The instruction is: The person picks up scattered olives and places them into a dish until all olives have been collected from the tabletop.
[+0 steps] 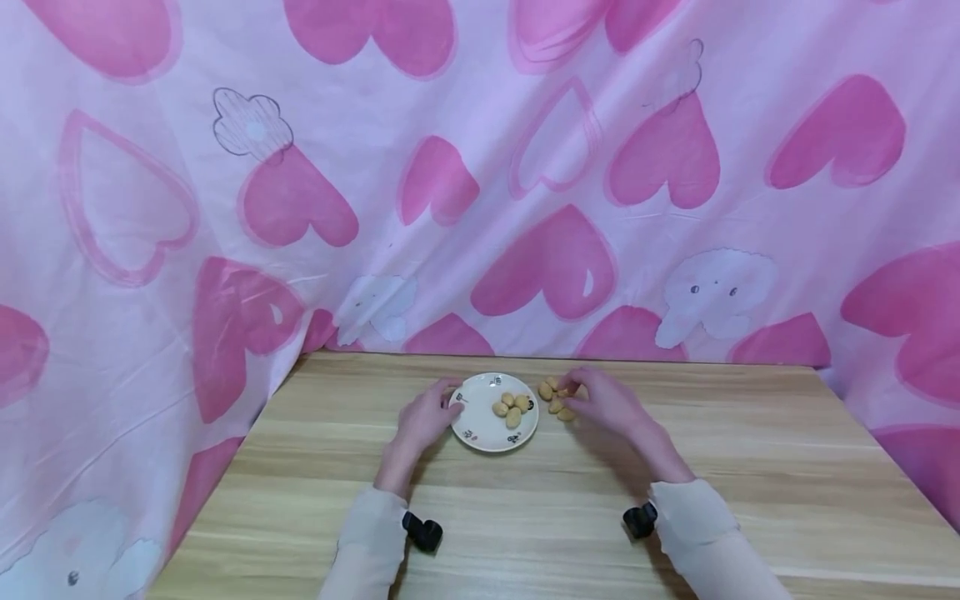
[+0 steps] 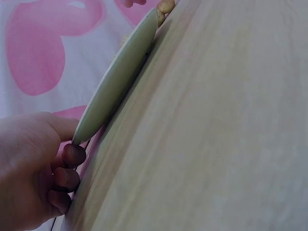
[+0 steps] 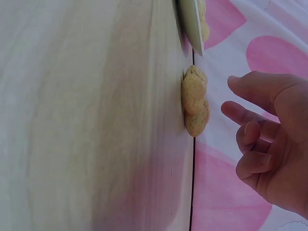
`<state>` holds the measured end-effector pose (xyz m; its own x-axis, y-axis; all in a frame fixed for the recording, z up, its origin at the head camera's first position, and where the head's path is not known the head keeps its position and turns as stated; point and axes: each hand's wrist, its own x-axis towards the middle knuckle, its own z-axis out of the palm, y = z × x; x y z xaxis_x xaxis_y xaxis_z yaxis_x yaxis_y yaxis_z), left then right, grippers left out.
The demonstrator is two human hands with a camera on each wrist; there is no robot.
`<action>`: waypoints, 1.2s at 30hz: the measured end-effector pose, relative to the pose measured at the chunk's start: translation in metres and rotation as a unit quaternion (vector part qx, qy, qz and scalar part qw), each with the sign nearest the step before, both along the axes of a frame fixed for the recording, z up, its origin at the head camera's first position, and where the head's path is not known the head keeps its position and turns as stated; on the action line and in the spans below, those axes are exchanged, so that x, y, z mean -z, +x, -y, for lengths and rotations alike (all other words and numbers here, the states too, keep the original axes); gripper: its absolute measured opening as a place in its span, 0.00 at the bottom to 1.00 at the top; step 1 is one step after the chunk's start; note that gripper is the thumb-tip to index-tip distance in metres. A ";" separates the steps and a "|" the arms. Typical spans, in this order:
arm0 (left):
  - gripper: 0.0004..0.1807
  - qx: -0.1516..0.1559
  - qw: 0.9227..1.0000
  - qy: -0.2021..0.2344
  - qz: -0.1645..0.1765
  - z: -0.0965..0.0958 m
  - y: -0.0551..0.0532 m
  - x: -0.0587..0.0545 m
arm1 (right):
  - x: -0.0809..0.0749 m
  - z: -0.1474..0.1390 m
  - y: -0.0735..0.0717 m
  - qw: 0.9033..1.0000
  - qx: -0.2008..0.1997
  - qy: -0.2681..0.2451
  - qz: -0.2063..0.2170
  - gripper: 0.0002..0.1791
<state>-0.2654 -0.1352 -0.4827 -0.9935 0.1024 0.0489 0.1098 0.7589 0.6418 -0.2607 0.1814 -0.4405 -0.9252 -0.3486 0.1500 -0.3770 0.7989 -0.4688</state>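
Tan snack pieces (image 1: 545,391) lie on the surface (image 1: 525,533) beside the plate (image 1: 478,423), right hand (image 1: 609,404) above them loosely parted and empty, left hand (image 1: 424,419) gripping the plate; best pinch one lightly without nudging its neighbours.

Both forearms (image 1: 371,529) stretch toward the far edge of the tabletop (image 1: 525,517). The left hand (image 1: 422,417) pinches, thumb (image 2: 62,126) above curled fingers (image 2: 67,178); the right hand (image 1: 607,404) hovers, thumb and forefinger (image 3: 245,114) apart, other fingers bent.
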 end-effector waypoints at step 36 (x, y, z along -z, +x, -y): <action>0.24 0.002 1.000 -0.002 -0.003 0.001 -0.001 0.003 | 0.005 -0.003 0.013 0.999 -0.011 0.027 0.026 0.08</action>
